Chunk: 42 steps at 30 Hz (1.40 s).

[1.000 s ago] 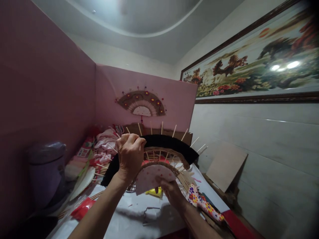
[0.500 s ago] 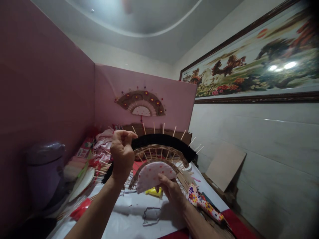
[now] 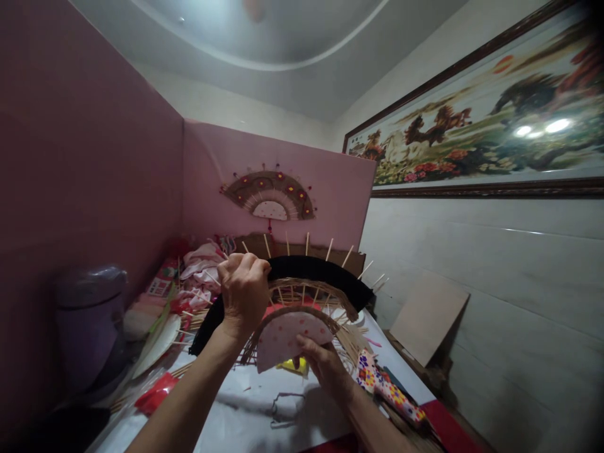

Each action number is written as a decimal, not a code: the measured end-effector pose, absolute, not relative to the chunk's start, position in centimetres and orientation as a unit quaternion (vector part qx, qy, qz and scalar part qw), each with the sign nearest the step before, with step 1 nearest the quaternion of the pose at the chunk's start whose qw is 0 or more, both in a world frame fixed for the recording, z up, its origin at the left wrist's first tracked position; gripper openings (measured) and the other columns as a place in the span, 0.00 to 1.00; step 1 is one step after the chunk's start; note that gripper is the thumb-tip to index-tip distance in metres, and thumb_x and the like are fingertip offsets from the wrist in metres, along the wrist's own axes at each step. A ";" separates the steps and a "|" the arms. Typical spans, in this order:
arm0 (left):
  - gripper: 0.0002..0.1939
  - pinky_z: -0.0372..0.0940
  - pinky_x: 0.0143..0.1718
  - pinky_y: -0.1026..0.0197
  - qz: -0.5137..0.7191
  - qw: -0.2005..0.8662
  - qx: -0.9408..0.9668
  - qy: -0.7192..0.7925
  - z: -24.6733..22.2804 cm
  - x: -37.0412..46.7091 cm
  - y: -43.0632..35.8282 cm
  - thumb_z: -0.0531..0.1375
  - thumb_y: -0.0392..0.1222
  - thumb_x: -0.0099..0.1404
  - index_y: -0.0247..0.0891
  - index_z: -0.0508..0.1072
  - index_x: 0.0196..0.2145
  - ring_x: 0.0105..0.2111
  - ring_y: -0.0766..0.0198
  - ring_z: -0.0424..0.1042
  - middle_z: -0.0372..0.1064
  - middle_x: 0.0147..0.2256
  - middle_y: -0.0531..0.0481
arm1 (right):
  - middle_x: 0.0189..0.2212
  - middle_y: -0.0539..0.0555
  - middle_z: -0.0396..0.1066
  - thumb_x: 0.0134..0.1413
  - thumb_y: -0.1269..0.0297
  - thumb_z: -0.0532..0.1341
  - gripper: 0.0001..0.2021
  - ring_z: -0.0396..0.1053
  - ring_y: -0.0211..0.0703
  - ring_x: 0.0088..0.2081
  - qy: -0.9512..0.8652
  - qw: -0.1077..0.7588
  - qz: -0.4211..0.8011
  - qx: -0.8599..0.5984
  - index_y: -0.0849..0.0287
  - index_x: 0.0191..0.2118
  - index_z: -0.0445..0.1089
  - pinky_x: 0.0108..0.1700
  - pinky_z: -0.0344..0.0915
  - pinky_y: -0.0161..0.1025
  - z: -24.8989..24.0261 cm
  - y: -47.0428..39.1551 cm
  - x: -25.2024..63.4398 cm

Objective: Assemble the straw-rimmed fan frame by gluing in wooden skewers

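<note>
A fan-shaped frame of thin pale sticks is held up over the table. Across its upper part runs a black fabric band [image 3: 311, 267], with stick tips poking out above it. Below that are woven brown strands [image 3: 330, 289] and a white half-round piece with pink dots [image 3: 287, 336]. My left hand [image 3: 245, 289] pinches the black band at its upper left, fingers closed, back of the hand towards me. My right hand [image 3: 323, 362] grips the dotted piece at its lower right edge, thumb in front, the other fingers mostly hidden behind.
A finished-looking fan [image 3: 271, 194] hangs on the pink panel [image 3: 330, 182]. On the white table [image 3: 236, 418] lie a yellow packet [image 3: 296, 365], a red packet [image 3: 155, 393], a floral-patterned object [image 3: 391, 393] and loose sticks. Pink cloth [image 3: 202, 261] is heaped at the back left.
My left hand has moved slightly right and turned over, now closed on the black band. The band's left part lies higher along the sticks. My right hand keeps its hold.
</note>
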State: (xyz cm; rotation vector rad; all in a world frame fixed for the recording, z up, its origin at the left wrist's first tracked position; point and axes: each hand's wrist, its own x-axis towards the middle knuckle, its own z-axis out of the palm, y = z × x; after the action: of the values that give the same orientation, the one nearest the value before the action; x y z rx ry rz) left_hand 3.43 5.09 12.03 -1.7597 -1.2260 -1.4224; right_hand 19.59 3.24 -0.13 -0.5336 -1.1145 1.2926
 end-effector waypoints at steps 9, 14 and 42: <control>0.04 0.58 0.31 0.59 -0.731 -0.033 -0.551 -0.401 13.5 2.4 5.1 0.54 0.37 0.59 0.40 0.64 0.26 0.28 0.62 0.61 0.62 0.24 0.52 | 0.24 0.49 0.69 0.42 0.64 0.68 0.11 0.65 0.36 0.23 -0.448 0.645 0.570 -0.241 0.61 0.33 0.70 0.21 0.63 0.32 0.3 3.3 19.6; 0.02 0.58 0.26 0.64 -0.793 -0.117 -0.509 -0.313 14.8 1.7 4.3 0.58 0.38 0.55 0.39 0.66 0.26 0.23 0.68 0.62 0.64 0.23 0.55 | 0.23 0.48 0.69 0.41 0.63 0.69 0.12 0.65 0.36 0.22 -0.430 0.664 0.562 -0.241 0.61 0.32 0.69 0.20 0.63 0.32 0.5 3.4 19.8; 0.04 0.54 0.24 0.65 -0.747 -0.157 -0.569 -0.304 14.0 2.5 4.8 0.58 0.39 0.56 0.37 0.67 0.26 0.23 0.69 0.58 0.61 0.23 0.55 | 0.25 0.48 0.69 0.41 0.63 0.69 0.13 0.64 0.34 0.23 -0.415 0.670 0.575 -0.219 0.61 0.33 0.69 0.21 0.62 0.31 1.3 3.2 20.0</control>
State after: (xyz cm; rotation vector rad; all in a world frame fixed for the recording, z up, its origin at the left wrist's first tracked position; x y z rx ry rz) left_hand 2.45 4.77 13.99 -1.9935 -1.0639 -2.6164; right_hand 19.96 3.18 1.28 -0.4926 -0.9356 1.2969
